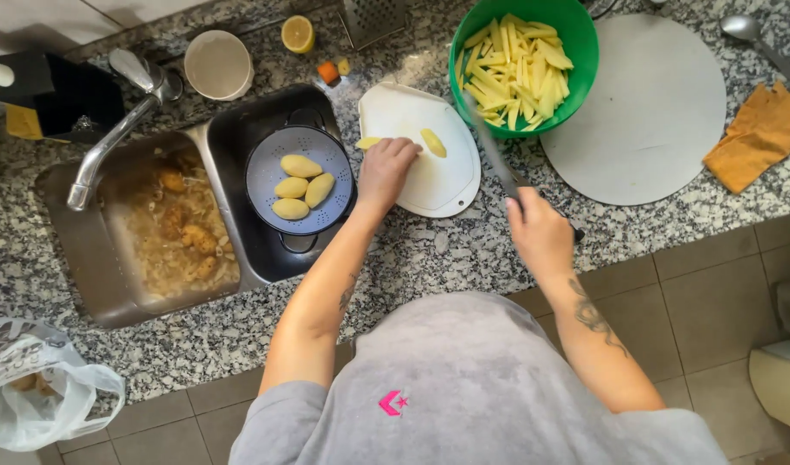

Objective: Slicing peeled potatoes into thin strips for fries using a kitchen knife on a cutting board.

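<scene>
Speckled grey granite counter [429,258] runs across the upper frame, with brown floor tiles along the bottom and right. Near upper centre lies a white plastic cutting board [438,176], rounded at the corners and smooth. On it the left hand [384,169] rests with fingers curled down over a pale yellow potato piece [367,143] at the board's left edge; another potato piece [433,142] lies just beside the fingertips. The right hand [537,231], right of centre, is closed around the dark handle of a knife [491,148], whose long blade points up toward the green bowl [576,39]. That round plastic bowl, at upper centre right, holds a heap of cut potato sticks [515,69] and touches the board's upper right edge. Right of it lies a large round white board [653,129], then a crumpled orange cloth [761,133] and a metal spoon [748,27]. Left of the cutting board, a grey perforated colander [270,176] holds four peeled potatoes [298,185] and sits in a steel sink [93,258] half full of peelings [175,232]. A lemon half [297,33] lies at the top, and a plastic bag [33,387] at lower left.
</scene>
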